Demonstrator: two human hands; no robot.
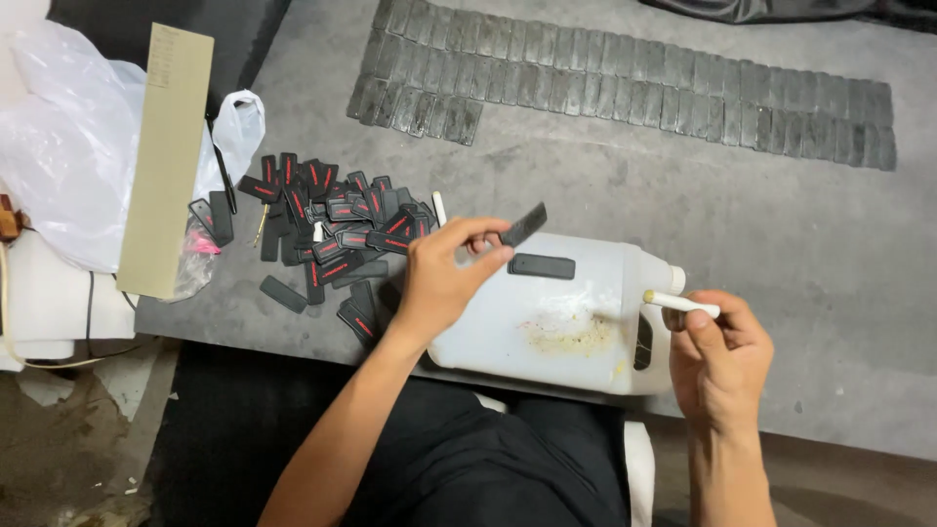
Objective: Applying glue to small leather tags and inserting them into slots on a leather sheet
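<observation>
The left hand (441,278) pinches a thin, stiff, light black strip (524,225) by its lower end above the white plastic jug (556,322) lying on the table (781,224), while the right hand (720,356) grips a small white stick (681,304) that looks light and easily held near its middle.

A jug (561,322) lies on its side at the lower middle of the frame, on the table (781,224). One tag (542,265) rests on the jug. Left of the jug sits a heap of tags (332,239). Farther left, a flat board (168,161) lies over a plastic bag (59,146). Rows of tiles (625,83) stretch across the top.
</observation>
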